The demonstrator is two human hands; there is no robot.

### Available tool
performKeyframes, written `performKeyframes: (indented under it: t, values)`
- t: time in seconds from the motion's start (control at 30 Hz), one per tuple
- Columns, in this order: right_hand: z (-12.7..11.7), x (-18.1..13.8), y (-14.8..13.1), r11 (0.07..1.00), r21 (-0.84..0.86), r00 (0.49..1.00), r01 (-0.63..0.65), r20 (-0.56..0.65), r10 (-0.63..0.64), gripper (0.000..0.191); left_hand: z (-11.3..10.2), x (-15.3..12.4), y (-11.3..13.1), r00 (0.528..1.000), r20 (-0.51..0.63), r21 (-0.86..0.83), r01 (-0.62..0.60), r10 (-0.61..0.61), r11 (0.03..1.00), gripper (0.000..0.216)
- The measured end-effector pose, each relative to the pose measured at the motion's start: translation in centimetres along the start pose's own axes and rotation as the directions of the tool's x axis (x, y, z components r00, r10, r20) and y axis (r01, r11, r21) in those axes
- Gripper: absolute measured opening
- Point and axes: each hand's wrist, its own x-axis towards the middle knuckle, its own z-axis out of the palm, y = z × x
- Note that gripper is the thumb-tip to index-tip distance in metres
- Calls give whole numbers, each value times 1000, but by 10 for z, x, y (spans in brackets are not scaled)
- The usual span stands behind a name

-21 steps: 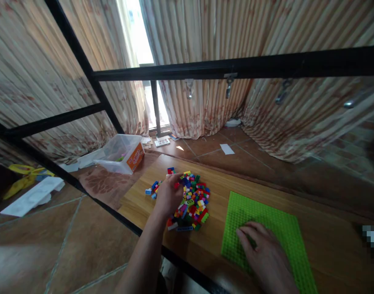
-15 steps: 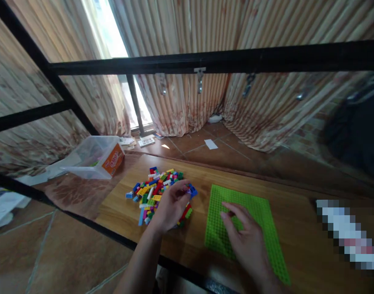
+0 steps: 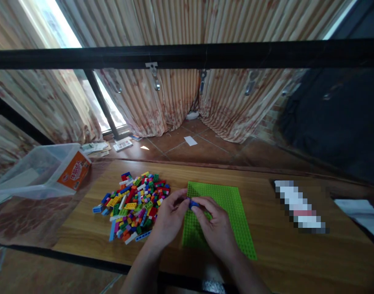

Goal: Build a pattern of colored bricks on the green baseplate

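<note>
A small blue toy brick (image 3: pixel 192 203) is pinched between the fingertips of my left hand (image 3: pixel 172 214) and my right hand (image 3: pixel 214 224). Both hands are closed on it, above the left part of a green studded baseplate (image 3: pixel 228 200). The fingers partly cover the brick, so its full shape is hidden. Left of my left hand spreads a pile of loose coloured bricks (image 3: pixel 134 204) on the wooden table (image 3: pixel 83 224). My right hand and forearm hide the baseplate's lower middle.
A clear plastic bin (image 3: pixel 36 171) with an orange label stands beyond the table's left end. At the right lies a pixelated flat object (image 3: pixel 300 208), near a white sheet (image 3: pixel 358 210). A black metal bar (image 3: pixel 187 55) with hanging clips crosses in front of the curtains.
My left hand has left the brick pile and met my right hand over the baseplate. Both now grip a blue brick. The view has turned to the right.
</note>
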Motion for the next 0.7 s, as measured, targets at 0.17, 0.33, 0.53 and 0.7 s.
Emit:
performKeyframes:
  t: [0.17, 0.33, 0.53, 0.7]
  values:
    - [2, 0, 3, 996, 20, 995, -88, -47, 89, 23, 8, 2, -3, 996, -56, -26, 62, -64, 998, 34]
    - [4, 3, 7, 906, 295, 930, -304, -117, 350, 29, 11, 2, -2, 991, -86, -61, 98, -103, 993, 38]
    - [3, 7, 4, 533, 718, 755, -447, -16, 655, 37, 8, 1, -1, 995, -52, -79, 80, -84, 994, 32]
    - [8, 5, -1, 649, 578, 817, -494, 53, 575, 43, 6, -3, -4, 1000, -13, 25, 14, -13, 1000, 31]
